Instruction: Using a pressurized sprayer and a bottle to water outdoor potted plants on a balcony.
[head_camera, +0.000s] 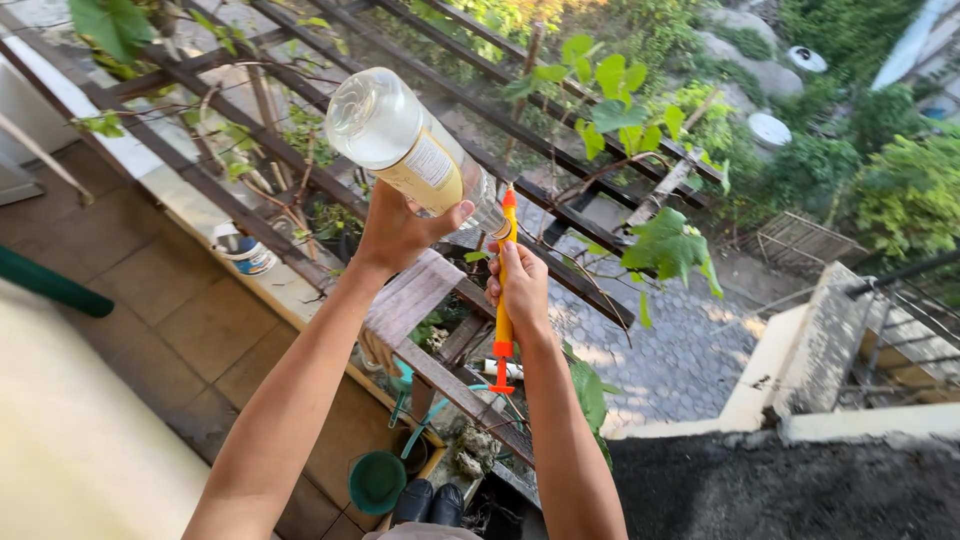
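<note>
My left hand (395, 232) grips a clear plastic bottle (400, 140) with a pale yellow label, tilted with its base up and left and its neck pointing down to the right. My right hand (522, 290) holds a yellow and orange sprayer head (504, 290) with its long stem upright, its orange tip touching the bottle's neck. Both hands are raised over a dark wooden balcony railing (560, 280).
Green vine leaves (668, 245) grow along the railing. A folded cloth (410, 295) hangs over it. Below lie a green bowl (377, 482), a small white pot (245, 252) on the ledge, tiled floor and a paved yard far beneath. A concrete wall (820, 350) stands right.
</note>
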